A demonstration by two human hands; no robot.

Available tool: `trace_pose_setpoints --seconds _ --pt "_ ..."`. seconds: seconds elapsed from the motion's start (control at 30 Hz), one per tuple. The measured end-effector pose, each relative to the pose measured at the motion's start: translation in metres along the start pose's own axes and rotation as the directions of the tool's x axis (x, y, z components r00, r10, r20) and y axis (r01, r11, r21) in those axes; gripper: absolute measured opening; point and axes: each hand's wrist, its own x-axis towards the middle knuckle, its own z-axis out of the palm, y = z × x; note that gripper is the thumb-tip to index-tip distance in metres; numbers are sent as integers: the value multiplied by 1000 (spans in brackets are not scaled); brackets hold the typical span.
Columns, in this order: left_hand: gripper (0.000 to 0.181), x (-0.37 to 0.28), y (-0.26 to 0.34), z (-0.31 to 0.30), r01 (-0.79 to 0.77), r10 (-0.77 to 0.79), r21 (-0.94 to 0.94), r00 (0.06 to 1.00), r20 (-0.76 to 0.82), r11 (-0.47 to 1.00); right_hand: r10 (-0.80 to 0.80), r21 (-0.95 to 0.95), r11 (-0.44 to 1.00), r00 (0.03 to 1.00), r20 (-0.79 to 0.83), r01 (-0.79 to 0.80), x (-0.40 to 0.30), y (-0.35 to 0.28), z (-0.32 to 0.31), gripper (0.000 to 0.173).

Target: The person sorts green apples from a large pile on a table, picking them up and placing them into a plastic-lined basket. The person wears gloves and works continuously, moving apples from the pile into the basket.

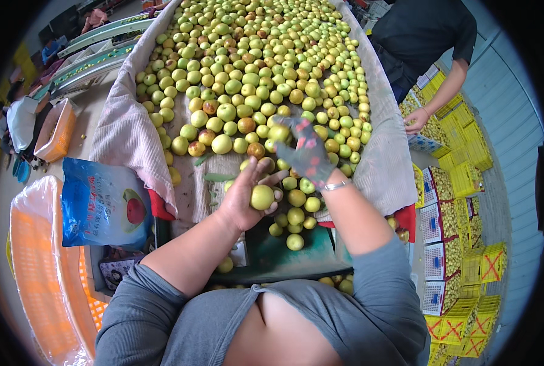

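My bare left hand point(249, 196), palm up, holds a yellow-green jujube-like fruit point(262, 197) at its fingers. Just beyond and to the right, my right hand point(306, 148), in a dark floral-print glove and with a metal bangle at the wrist, has its thumb and fingers around another green fruit point(279, 133). Both hands are over the near end of a cloth-lined sorting table point(125, 123) heaped with green and brown-blotched fruits. Several fruits point(295, 216) lie below my right hand, at the top of a green chute point(290, 261). A green leaf point(219, 177) lies on the cloth.
A blue and white printed bag point(107, 203) stands at the left, beside a plastic-lined orange crate point(43, 265). At the right, a person in black point(423, 41) reaches toward fruit-filled crates. Yellow crates point(482, 265) and white boxes are stacked there. Other people are near conveyors at far left.
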Motion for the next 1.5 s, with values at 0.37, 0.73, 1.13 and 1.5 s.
trace_pose_setpoints --seconds 0.37,0.73,1.13,1.5 --pt "49 -5 6 7 -4 -2 -127 999 -48 992 428 -613 777 834 348 -143 -13 21 -23 55" --pt "59 -2 6 -13 59 101 -444 939 329 894 270 632 703 944 188 -327 7 -3 -5 37" --pt "59 -3 1 -10 106 -17 -306 959 281 946 506 -534 743 861 52 -404 86 126 -7 62" --pt "56 7 10 -9 17 82 -322 954 290 947 364 -448 816 927 -90 -364 31 144 -11 75"
